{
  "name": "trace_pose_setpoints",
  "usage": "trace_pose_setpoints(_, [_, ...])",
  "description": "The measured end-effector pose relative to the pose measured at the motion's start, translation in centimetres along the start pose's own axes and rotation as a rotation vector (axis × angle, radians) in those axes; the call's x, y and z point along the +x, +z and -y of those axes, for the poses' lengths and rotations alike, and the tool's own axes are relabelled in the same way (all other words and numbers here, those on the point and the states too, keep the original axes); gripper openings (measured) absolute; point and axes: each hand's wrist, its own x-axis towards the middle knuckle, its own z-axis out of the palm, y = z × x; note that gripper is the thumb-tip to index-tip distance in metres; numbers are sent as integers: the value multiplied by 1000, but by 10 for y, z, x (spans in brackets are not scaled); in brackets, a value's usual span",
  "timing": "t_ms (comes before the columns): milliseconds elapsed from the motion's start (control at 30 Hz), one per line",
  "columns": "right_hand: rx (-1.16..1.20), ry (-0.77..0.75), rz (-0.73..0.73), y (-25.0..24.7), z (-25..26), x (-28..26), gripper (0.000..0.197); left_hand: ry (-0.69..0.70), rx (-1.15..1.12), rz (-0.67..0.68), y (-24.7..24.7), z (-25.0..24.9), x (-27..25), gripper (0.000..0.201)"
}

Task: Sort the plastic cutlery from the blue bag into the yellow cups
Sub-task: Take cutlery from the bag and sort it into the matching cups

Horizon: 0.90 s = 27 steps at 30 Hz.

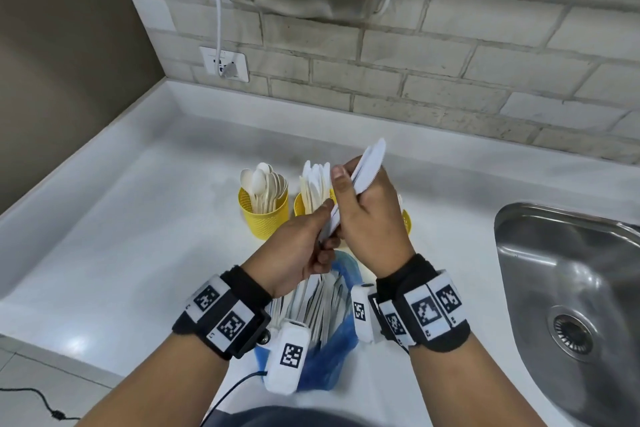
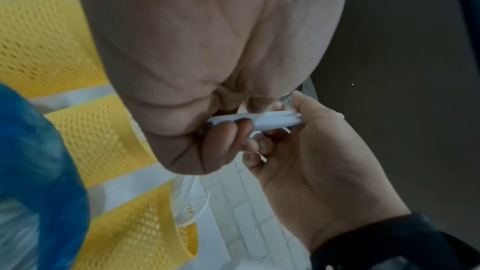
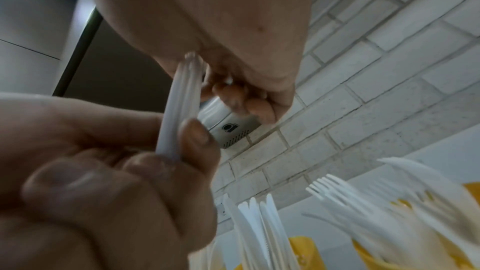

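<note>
Past my left hand (image 1: pixel 301 250), up and to its left, stands the spoon cup (image 1: pixel 264 215), already well filled with spoons (image 1: pixel 263 184). My left hand itself is closed around the handle ends of a bundle of knives (image 1: pixel 360 180), thumb and fingertips pinching the lower part. Just beyond its knuckles is the knife cup (image 1: pixel 302 206), its knives standing blade up. Under both wrists lies the bag (image 1: pixel 332 350), with more cutlery (image 1: pixel 311 302) in it, so I judge the sorting well along but not finished.

My right hand (image 1: pixel 372 218) is wrapped around the same bundle higher up, fingers curled over the blades, thumb (image 1: pixel 341 180) pressed along the side; the serrated tips stick out above it, tilted away to the right. Behind this hand a third cup (image 1: pixel 406 222) peeks out; the right wrist view shows forks (image 3: pixel 345 196) standing in it.

The step in hand, as I read it, is squaring this bundle before dropping it into the knife cup. To do it well I should even up the handle ends with my left hand, keep all the blades facing one way, then let my right hand carry the bundle over the cup and lower it handles first, upright, so it slips between the standing knives without knocking them or tipping the light cup.

To my right hand's right is the sink (image 1: pixel 568 291).
</note>
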Motion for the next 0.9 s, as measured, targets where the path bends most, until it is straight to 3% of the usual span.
trace_pose_setpoints(133, [-96,119,144,-9,0,-2,39,45,14,13,-4,6,-3,45])
trace_pose_setpoints(233, [-115,91,134,-15,-4,-1,38,103,121,-12,-8,7,-2,43])
trace_pose_setpoints(300, [-111,85,60,-17,-10,3,38,210,349,-137,-18,10,3,34])
trace_pose_setpoints(367, [-118,86,-24,-19,-16,9,40,405,751,-304,-34,15,11,23])
trace_pose_setpoints(433, [-156,65,-71,-21,-21,15,42,479,1050,-345,-46,22,19,23])
trace_pose_setpoints(500, [-222,31,-94,-21,-25,22,43,473,1197,-321,-53,31,29,28])
trace_pose_setpoints(733, [-374,36,-35,-7,-35,37,47,537,1251,-363,-55,40,41,19])
trace_pose_setpoints(900, [-463,224,152,8,-49,34,41,558,1256,-360,-53,38,43,18])
